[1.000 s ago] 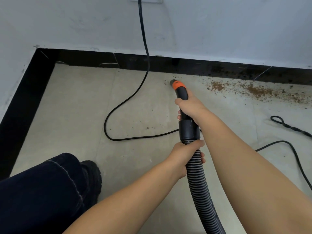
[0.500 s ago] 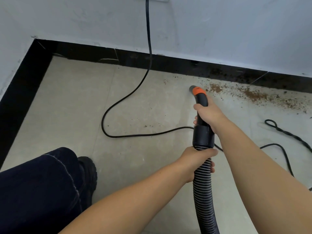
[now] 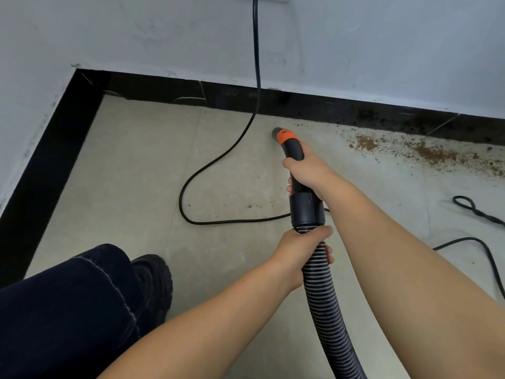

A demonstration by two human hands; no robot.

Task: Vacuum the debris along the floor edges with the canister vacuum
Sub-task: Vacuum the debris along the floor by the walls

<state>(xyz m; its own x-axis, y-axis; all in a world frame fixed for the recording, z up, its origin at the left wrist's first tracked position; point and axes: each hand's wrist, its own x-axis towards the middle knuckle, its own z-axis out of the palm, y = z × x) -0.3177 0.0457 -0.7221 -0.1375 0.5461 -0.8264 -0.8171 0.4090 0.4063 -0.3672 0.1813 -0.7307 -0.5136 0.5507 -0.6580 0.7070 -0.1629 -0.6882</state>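
A person crouched by the wall works a vacuum nozzle [image 3: 284,136] along the black baseboard [image 3: 300,105], right hand [image 3: 306,170] wrapped around the handle, left hand [image 3: 303,250] gripping the ribbed hose [image 3: 328,310] just below the cuff. Brown debris [image 3: 426,153] lies at right of frame, untouched. The power cord [image 3: 218,160] loops just left of the nozzle; a careless sweep could snag it or suck it against the mouth.
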